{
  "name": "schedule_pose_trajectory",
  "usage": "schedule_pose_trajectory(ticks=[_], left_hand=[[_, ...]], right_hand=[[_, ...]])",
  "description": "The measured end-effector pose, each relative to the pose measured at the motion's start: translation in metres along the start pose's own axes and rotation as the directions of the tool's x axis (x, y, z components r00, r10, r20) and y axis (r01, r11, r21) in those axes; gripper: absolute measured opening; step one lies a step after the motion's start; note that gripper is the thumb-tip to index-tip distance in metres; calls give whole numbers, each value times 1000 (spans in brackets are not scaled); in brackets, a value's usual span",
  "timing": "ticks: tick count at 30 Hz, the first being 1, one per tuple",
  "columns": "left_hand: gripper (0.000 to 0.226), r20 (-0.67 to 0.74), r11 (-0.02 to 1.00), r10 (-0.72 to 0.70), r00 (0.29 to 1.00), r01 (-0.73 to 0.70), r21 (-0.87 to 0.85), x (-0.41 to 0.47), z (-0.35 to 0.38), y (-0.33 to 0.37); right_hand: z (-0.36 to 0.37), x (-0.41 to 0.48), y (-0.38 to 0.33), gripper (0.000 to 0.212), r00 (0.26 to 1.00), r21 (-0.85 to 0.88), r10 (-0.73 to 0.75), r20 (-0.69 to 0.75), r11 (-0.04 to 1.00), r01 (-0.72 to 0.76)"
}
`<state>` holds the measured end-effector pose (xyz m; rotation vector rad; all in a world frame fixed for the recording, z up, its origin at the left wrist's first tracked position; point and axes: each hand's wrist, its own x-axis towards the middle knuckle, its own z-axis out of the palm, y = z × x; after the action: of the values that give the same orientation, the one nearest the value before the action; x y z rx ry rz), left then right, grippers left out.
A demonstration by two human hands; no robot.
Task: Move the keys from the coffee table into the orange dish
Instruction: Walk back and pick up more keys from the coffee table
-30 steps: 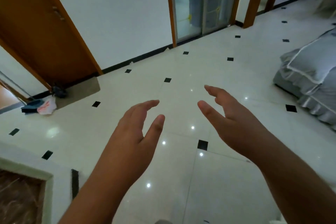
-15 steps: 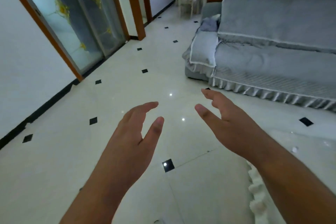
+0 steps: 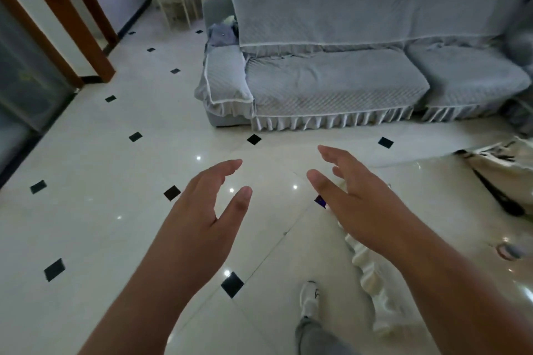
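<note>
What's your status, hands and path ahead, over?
Both open, empty: left hand, right hand. No keys, no orange dish in view. Ahead, grey fabric-covered sofa; at right, glossy white-frilled table.

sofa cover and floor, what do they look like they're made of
Sofa cover: looks like quilted grey fabric, matte, going by the stitched pattern and pleated skirt. Floor: probably glazed ceramic or polished stone tile, glossy, since light spots reflect sharply and grout lines show.
</note>
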<state>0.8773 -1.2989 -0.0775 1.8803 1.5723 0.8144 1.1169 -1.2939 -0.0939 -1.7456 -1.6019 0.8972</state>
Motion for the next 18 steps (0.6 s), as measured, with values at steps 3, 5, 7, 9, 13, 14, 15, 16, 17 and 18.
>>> schedule_pose_trajectory(ticks=[3,5,7,9,13,14,15,16,17,18], left_hand=[[47,4,1000,10,1000,-10,26,38,7,2],[47,-6,999,13,1000,-13,46,67,12,5],[46,-17,998,3,1000,-2,55,98,19,10],[46,-27,998,2,1000,-1,58,127,27,16],[45,-35,998,15,999,-13,58,182,47,28],[46,-22,998,20,1000,-18,53,192,53,32],[47,-6,999,26,1000,-26,47,203,58,36],[48,9,998,37,999,-37,42,214,62,41],[50,19,998,49,999,-49,38,226,67,45],[51,26,997,63,998,-64,34,239,73,50]], right_hand=[[-5,43,3,59,1000,7,-4,-9,1000,4],[-10,76,5,59,1000,6,-20,0,1000,20],[-18,110,7,60,999,6,-44,12,999,44],[-30,142,9,61,997,4,-75,15,997,75],[-60,198,16,60,995,-9,-99,-1,995,99],[-68,209,19,60,995,-11,-102,-8,995,102],[-75,218,22,61,995,-12,-102,-18,995,102],[-83,225,25,62,995,-10,-100,-26,995,100],[-90,231,29,63,995,-4,-94,-33,996,93],[-97,237,33,65,996,2,-82,-42,997,82]])
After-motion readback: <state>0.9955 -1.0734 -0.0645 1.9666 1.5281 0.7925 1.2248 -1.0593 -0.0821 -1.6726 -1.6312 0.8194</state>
